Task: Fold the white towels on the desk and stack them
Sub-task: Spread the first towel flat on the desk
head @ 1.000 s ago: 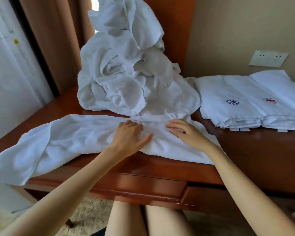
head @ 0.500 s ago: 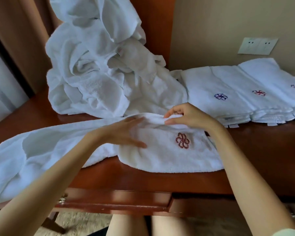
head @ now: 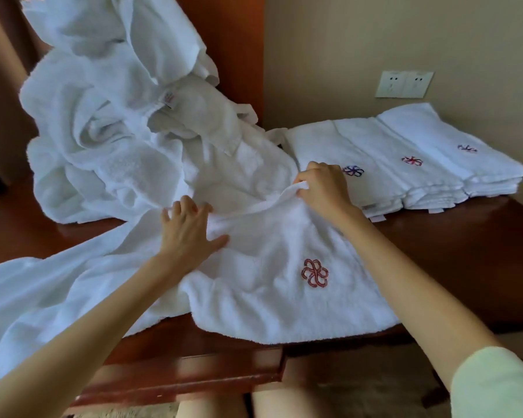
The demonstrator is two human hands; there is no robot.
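The towel (head: 263,297) being worked on was spread across the near part of the desk (head: 465,251), directly under both hands. Its long tail trailed away to the left of the left fingers and over the desk's front edge.

A second earlier both hands had been rested flat on it side by side, and no mark was showing. Since then the cloth had been turned, so that a red flower emblem (head: 314,273) was laid bare on the near side of the right fingers. The right hand (head: 323,185) had been carried to the far hem, which was pinched between thumb and fingertips and raised slightly off the layer beneath. The left hand (head: 187,233) was held open, fingers straight and spread and gripping nothing. It was pressed on the rumpled hem a little to the left of that pinch.

Beyond the left fingers the heap of unfolded towels (head: 118,131) was piled high. The folded stack (head: 405,164) was set just past the right knuckles, to their right.

The fold was judged to be begun but not finished: the hem was yet to be drawn straight and the tail brought in. With the heap so large, most of the task was judged to be left.
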